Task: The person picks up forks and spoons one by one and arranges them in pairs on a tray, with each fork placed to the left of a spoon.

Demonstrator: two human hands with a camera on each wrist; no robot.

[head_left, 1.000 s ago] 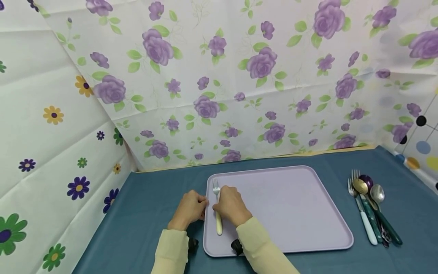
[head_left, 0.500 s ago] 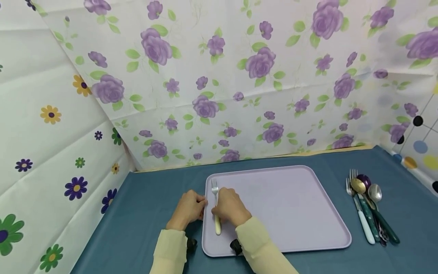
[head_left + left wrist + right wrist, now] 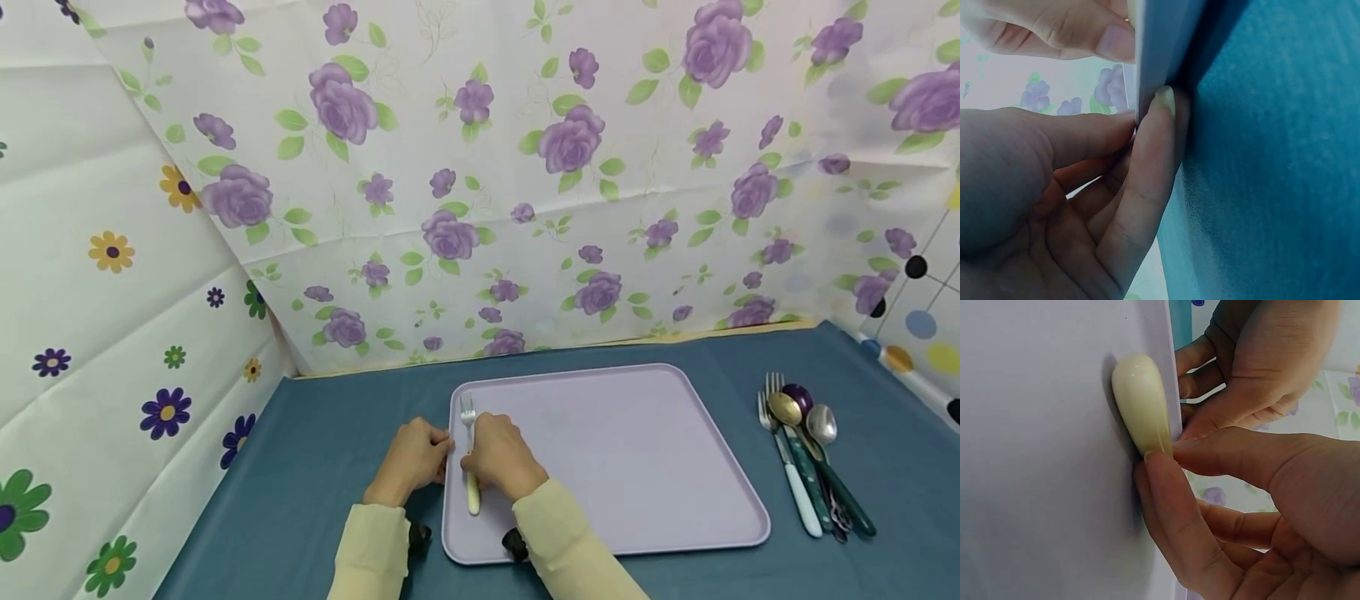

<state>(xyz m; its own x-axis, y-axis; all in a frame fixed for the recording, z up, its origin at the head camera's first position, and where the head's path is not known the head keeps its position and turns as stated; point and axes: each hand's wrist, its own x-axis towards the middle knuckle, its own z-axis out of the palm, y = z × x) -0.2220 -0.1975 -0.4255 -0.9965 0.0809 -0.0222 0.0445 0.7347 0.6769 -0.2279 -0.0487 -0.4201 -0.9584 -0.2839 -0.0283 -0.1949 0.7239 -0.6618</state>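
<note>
A fork (image 3: 472,497) with a cream handle and metal tines lies lengthwise along the left side of a pale lilac tray (image 3: 615,467), tines toward the back. My right hand (image 3: 506,454) pinches its handle between thumb and fingers and hides the middle of it. In the right wrist view the rounded end of the cream handle (image 3: 1138,394) sticks out past the fingertips, close over the tray surface. My left hand (image 3: 414,457) grips the tray's left rim, thumb on top; in the left wrist view, fingers (image 3: 1147,169) reach under the tray edge (image 3: 1163,56).
Right of the tray, a bunch of cutlery lies on the blue tablecloth (image 3: 330,467): forks, a gold spoon (image 3: 785,407), a silver spoon (image 3: 822,423), with white and green handles (image 3: 847,496). Flowered sheets (image 3: 450,183) stand behind and at both sides.
My right hand has shifted the fork slightly left, nearer the tray's left rim. The left hand keeps its hold on the rim, and the tray stays in place.
</note>
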